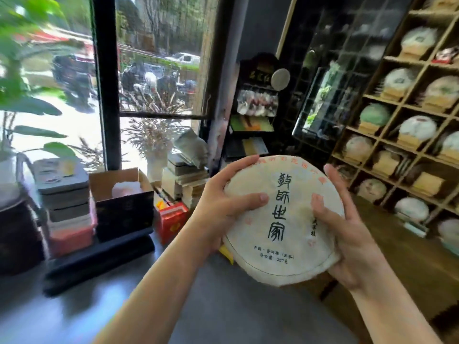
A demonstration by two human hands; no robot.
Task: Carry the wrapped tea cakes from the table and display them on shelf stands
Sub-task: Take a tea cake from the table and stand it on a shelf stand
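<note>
A round tea cake (pixel 285 219) in cream paper with black characters fills the middle of the view, held up in the air face toward me. My left hand (pixel 223 207) grips its left edge, thumb across the front. My right hand (pixel 347 232) grips its right edge, thumb on the face and fingers behind. To the right stands a wooden grid shelf (pixel 395 122) whose cells hold several wrapped tea cakes on small wooden stands. Two stands (pixel 386 162) (pixel 428 183) in the lower cells carry no cake.
Stacked boxes and tins (pixel 67 199) line the window sill at left, with an open cardboard box (pixel 119 184), a red box (pixel 172 219) and a white vase of dried stems (pixel 155 162). A dark cabinet (pixel 255 115) stands in the corner. Grey floor lies below.
</note>
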